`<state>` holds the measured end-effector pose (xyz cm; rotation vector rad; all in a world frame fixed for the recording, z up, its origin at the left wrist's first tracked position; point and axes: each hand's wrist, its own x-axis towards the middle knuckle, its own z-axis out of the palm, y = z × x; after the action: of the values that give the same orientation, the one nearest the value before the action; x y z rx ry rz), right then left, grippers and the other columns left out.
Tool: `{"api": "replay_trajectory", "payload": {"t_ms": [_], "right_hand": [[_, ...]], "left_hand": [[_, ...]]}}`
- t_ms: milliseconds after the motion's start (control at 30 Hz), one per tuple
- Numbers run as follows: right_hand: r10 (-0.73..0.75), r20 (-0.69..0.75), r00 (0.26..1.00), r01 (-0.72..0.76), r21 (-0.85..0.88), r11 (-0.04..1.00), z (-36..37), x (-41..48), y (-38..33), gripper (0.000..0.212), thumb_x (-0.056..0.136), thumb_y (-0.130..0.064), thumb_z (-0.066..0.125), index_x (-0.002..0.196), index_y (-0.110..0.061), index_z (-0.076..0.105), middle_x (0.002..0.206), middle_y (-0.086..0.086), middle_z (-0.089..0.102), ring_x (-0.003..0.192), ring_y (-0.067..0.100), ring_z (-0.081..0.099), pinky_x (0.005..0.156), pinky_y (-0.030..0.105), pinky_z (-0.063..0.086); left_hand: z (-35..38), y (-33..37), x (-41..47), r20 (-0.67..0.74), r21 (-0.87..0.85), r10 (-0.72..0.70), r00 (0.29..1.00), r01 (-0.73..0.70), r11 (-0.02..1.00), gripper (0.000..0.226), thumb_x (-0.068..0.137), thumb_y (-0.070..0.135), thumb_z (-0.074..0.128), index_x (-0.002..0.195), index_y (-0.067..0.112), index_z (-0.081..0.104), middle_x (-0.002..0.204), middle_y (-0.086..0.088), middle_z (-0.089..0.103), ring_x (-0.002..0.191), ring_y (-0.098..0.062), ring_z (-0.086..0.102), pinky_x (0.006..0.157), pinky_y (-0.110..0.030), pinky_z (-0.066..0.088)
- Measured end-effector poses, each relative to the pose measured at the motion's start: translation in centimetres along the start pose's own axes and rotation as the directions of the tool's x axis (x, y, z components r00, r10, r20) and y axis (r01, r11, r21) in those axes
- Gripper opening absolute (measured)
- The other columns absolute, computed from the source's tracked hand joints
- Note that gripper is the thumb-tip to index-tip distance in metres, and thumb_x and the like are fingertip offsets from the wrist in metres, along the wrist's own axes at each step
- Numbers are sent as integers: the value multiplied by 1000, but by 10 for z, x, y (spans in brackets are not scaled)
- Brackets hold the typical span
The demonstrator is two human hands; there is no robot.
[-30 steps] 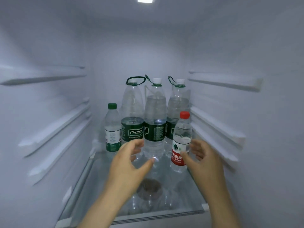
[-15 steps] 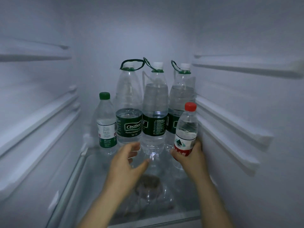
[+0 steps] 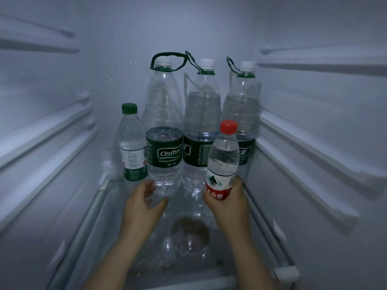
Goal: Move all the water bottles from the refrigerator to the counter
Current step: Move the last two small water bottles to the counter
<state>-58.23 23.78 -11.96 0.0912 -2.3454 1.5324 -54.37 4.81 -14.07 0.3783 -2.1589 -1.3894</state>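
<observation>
Holding stock, refrigerator interior, one glass shelf (image 3: 199,268) beneath your hands.

- Red-capped water bottle (image 3: 223,155): small, upright, red label. Your right hand (image 3: 228,203) grasps its lower part, fingers curled round the label. It stands in front of the middle and right large bottles. Your hand hides its base, so you cannot tell whether it rests on the shelf.
- Left hand (image 3: 142,204): fingers released and loosely curved, holding nothing, just in front of the foot of the C'estbon bottle. Contact with it cannot be told.
- C'estbon bottle (image 3: 164,122): large, white cap, green carry loop, green label facing you, at the back of the shelf.
- Middle large bottle (image 3: 202,114): same type, just beside the C'estbon bottle on its right.
- Right large bottle (image 3: 245,105): same type, nearest the right wall, label partly hidden by the red-capped bottle.
- Green-capped bottle (image 3: 132,143): small, upright, far left of the row, beside the C'estbon bottle.
- Shelf rails (image 3: 314,164): white ribs along both side walls.
</observation>
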Motion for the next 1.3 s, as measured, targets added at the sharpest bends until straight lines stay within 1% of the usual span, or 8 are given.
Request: {"api": "replay_trajectory", "payload": {"t_ms": [167, 300, 400, 667, 800, 1000, 1133, 1300], "right_hand": [[-33, 92, 995, 31, 16, 999, 19, -6, -10, 59, 67, -35, 83, 111, -30, 44, 102, -8, 65, 90, 10, 64, 78, 35, 56], [-51, 93, 994, 49, 24, 999, 20, -6, -10, 59, 67, -34, 84, 109, -32, 42, 98, -12, 63, 89, 8, 64, 77, 32, 56], [-62, 93, 994, 60, 28, 998, 19, -7, -10, 59, 68, -33, 84, 107, -33, 40, 94, -16, 59, 87, 7, 63, 76, 29, 54], [-76, 94, 993, 73, 31, 997, 20, -6, -8, 60, 68, -34, 84, 108, -34, 40, 97, -14, 60, 90, 9, 64, 78, 31, 55], [-82, 97, 992, 79, 34, 996, 19, -6, -7, 60, 68, -35, 84, 109, -34, 40, 97, -15, 60, 90, 8, 63, 78, 30, 54], [-79, 104, 991, 76, 37, 996, 18, -6, -7, 60, 69, -34, 83, 109, -35, 39, 92, -21, 56, 89, 10, 62, 79, 33, 54], [-79, 98, 992, 75, 46, 996, 18, -6, -8, 59, 69, -32, 84, 109, -33, 40, 91, -20, 57, 87, 9, 61, 76, 29, 51], [-76, 96, 992, 71, 51, 996, 17, -6, -9, 58, 69, -29, 84, 107, -32, 41, 89, -20, 56, 84, 8, 60, 75, 29, 50]], "left_hand": [[-6, -3, 8, -157, -52, -73, 985, 65, 996, 54, 76, 14, 80, 119, 11, 49, 121, -12, 53, 86, -7, 57, 78, -28, 47], [-12, -2, 21, -231, -2, -59, 971, 60, 998, 68, 77, 15, 79, 132, 3, 41, 133, -15, 41, 103, -20, 50, 86, -33, 48], [-18, -7, 38, -257, 86, -26, 966, 49, 995, 69, 75, 18, 81, 130, 0, 44, 130, -18, 45, 119, -31, 48, 97, -41, 46], [-24, -2, 73, -172, 45, -9, 985, 17, 999, 63, 71, 19, 80, 125, 14, 48, 116, -4, 62, 98, -21, 60, 81, -35, 49], [-26, -6, 71, -154, 31, -16, 988, 21, 999, 57, 70, 17, 81, 119, 13, 52, 113, -5, 64, 99, -24, 63, 79, -37, 51], [-30, -5, 41, -173, 0, -7, 985, 7, 1000, 52, 69, 13, 83, 112, 13, 55, 109, -4, 66, 93, -19, 63, 64, -21, 42], [-33, 1, 17, -117, -9, 3, 993, -5, 1000, 50, 68, 13, 84, 108, 18, 54, 106, -3, 66, 91, -16, 64, 62, -16, 43], [-38, 9, -6, -61, -19, -11, 998, 10, 1000, 50, 66, 14, 84, 104, 25, 53, 102, 2, 65, 88, -6, 64, 66, -22, 50]]}}
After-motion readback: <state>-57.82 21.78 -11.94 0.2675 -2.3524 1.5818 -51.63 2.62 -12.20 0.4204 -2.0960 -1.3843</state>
